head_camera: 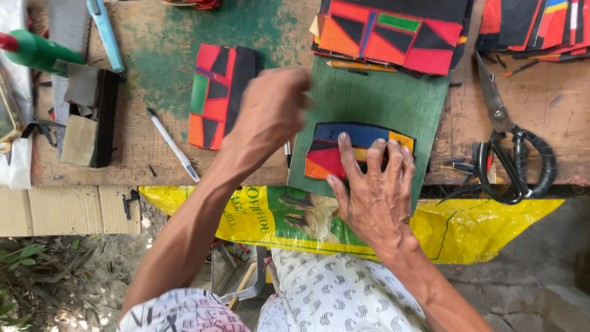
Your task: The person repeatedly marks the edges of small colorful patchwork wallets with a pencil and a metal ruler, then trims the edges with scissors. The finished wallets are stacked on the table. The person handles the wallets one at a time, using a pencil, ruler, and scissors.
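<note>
Lying on a green sheet at the near edge of a worn wooden workbench: a small curved patchwork piece of blue, red, orange and yellow panels with a black border. Pressing down flat on its right half, the right hand, fingers spread wide and gripping nothing, only pinning the piece to the sheet. Hovering over the sheet's upper left corner, just beside the piece, the left hand, blurred and curled into a loose fist; impossible to tell whether anything is being held inside it, though a thin dark tip is showing just beneath the hand. Resting left of that hand, a folded patchwork panel in red, black, green and orange, and further left a white pen lying slantwise. Sitting above the green sheet, a stack of similar stitched panels, with a pencil tucked along its lower edge. Lying to the right, well apart from the hands, large black-handled scissors. Hanging below the bench edge, a yellow printed sack. Standing at the far left, dark blocks and a green-handled tool
</note>
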